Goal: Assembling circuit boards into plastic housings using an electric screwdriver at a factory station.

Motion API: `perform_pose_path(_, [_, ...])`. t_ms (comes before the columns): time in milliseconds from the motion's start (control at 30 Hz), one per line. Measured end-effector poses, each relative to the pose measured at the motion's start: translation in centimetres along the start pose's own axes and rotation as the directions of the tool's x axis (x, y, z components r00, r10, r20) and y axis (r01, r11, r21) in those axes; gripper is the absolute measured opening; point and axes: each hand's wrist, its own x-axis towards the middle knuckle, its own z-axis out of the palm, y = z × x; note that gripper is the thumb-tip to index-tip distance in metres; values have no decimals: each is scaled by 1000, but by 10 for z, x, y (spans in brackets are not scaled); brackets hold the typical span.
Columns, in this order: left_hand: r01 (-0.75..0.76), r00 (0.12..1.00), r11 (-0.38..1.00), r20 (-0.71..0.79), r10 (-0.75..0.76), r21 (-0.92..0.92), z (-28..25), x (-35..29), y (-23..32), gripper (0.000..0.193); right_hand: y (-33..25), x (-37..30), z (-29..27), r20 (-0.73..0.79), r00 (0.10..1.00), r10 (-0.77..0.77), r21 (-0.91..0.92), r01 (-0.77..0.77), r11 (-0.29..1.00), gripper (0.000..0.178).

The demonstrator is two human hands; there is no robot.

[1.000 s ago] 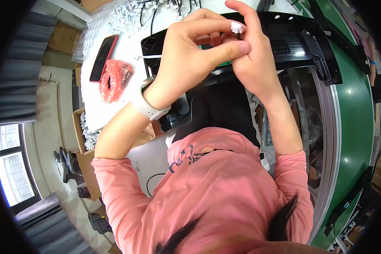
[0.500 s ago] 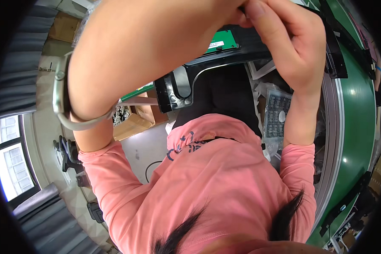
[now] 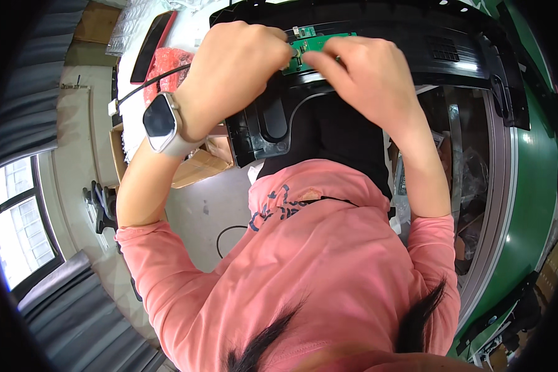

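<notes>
A green circuit board (image 3: 316, 44) sits on a long black plastic panel (image 3: 390, 71) across my lap. My left hand (image 3: 239, 71), wearing a watch, is closed at the board's left end, its fingertips mostly turned away. A black cable (image 3: 158, 77) runs out from behind this hand to a white connector (image 3: 112, 108) at its loose end. My right hand (image 3: 375, 74) is over the board, fingers curled and thumb pointing at the left fingertips. Slight blur and the fingers themselves hide whatever the right hand pinches. Beside the board's upper edge is a smaller green board (image 3: 304, 31).
Left of the panel lie a flat black-and-red device (image 3: 154, 46) and red bubble wrap (image 3: 167, 68) on a white surface. A cardboard box (image 3: 198, 170) stands below them. Along the right runs a green-topped bench (image 3: 530, 186) with more black panels.
Both hands have come down from close in front of the camera to the circuit board. The black cable with its white connector now shows beside my left wrist, and the board is more exposed.
</notes>
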Motion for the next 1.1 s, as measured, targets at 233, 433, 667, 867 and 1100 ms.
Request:
perform_pose_path(233, [157,979,979,154,-137,-127,15,-5,-10,13,21,-9,-2,-12,969,246,-91,-246,965,20])
perform_pose_path(433, [166,978,975,149,-144,-146,15,-4,-8,10,20,-8,-2,-5,949,317,-94,-316,944,17])
perform_pose_path(667, [173,969,978,198,-147,-120,10,-4,-4,10,22,-13,2,-39,956,292,-84,-295,952,20])
perform_pose_path(867, [175,974,981,158,-160,-85,12,-3,2,10,24,-15,3,-51,959,277,-87,-281,956,20])
perform_pose_path(1100, [-187,971,982,152,183,13,7,8,-10,4,28,-12,12,-67,990,125,-107,-131,986,19])
